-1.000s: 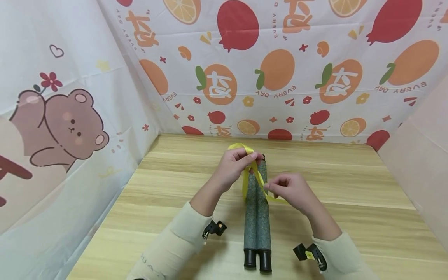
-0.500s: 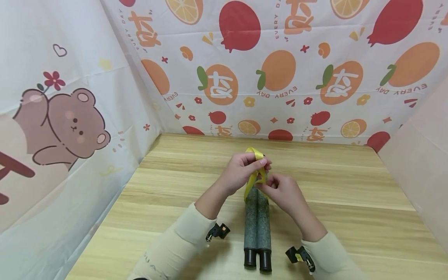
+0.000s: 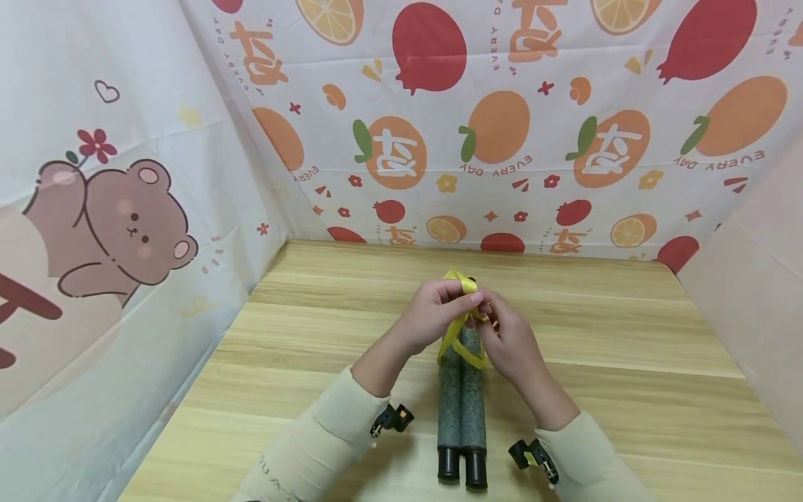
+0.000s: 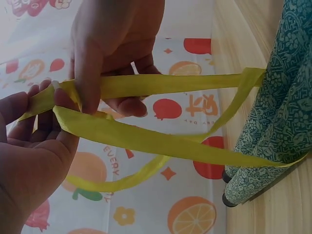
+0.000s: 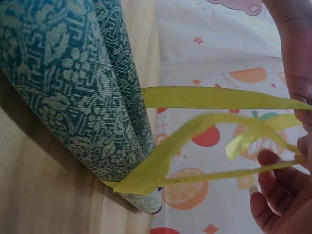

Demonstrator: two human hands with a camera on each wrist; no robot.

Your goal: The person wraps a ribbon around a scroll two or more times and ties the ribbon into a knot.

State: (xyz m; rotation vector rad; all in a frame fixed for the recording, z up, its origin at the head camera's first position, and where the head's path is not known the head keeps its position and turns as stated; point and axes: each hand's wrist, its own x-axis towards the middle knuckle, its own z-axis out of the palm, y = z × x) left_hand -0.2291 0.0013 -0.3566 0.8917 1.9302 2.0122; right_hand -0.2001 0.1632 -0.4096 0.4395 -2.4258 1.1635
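Observation:
A scroll [image 3: 461, 404] with two parallel rollers in green patterned cloth lies lengthwise on the table, black knobs at its near end. Yellow ribbon [image 4: 146, 140] goes around its far part and rises in strands to both hands. My left hand [image 3: 429, 317] pinches the ribbon in a loop above the scroll, thumb against the fingers. Close against it, my right hand [image 3: 511, 341] pinches ribbon too, its thumb over a strand in the left wrist view. One ribbon end hangs in a curve over the rollers. Where the strands cross is partly hidden by the fingers.
The wooden table [image 3: 301, 335] reaches back to a white cloth [image 3: 552, 125] printed with fruit. A bear-printed cloth [image 3: 138, 223] hangs at the left, and a plain pale cloth [image 3: 753, 244] at the right. Small black cameras [image 3: 392, 418] sit on both wrists.
My right hand has moved left and up from the strand at the right until it meets the left hand. The left hand has shifted slightly right, and the ribbon's right-hand end now curves over the scroll.

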